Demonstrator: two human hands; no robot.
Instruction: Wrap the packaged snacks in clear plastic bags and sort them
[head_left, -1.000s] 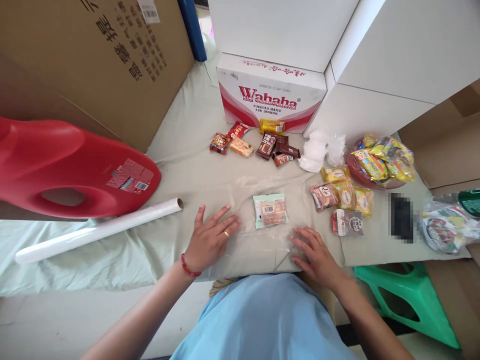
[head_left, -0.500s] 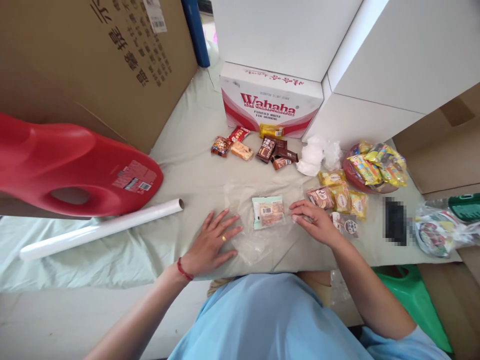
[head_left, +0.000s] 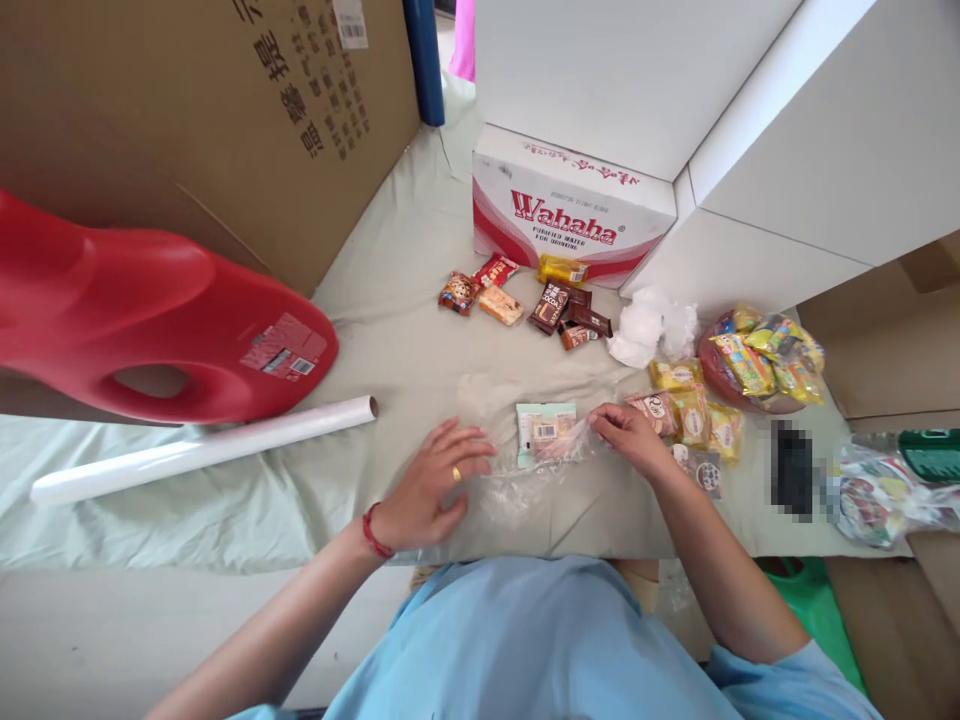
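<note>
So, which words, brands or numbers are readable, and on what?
"Wahaha": white-and-red carton.
"PURIFIED WATER FOR DRINKING": same carton.
"COCOA": dark brown packet.
"温馨提": large cardboard box.
Too small or blurred: all other print, including on the red jug and green-edged packet.

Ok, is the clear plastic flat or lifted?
Partly lifted: the right hand pinches the plastic up beside the packet; its near part lies wrinkled on the cloth.
</note>
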